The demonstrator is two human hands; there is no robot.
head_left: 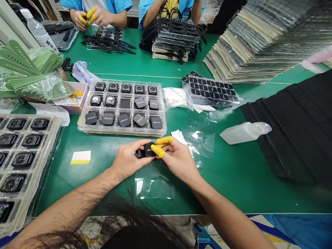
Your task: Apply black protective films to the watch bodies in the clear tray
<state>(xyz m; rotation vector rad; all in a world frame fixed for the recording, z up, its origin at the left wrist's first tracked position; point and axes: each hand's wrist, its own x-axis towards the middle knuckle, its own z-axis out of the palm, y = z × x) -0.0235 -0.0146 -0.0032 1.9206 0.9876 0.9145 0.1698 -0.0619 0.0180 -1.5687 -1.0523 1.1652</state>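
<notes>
My left hand [129, 156] pinches a black smartwatch case [140, 153] between thumb and fingers, above the green table. Against the case sits a black square cover film [148, 149] with pale lettering. My right hand [178, 157], with yellow finger cots on the thumb and fingers, grips the film's right edge. Whether the film is stuck to the case I cannot tell. Just beyond my hands lies a clear plastic tray [121, 132] of watch cases; several show their backs, others carry lettered black squares, and one compartment holds no watch. Under my wrists is a clear plastic sheet [155, 188].
Another tray [57, 126] of watches stands at left. Lettered film sheets [212, 88], a white bottle [241, 133], green straps [38, 86] and a tall tray stack [246, 45] surround the work area. Across the table, a co-worker's hands [90, 17] wear yellow finger cots.
</notes>
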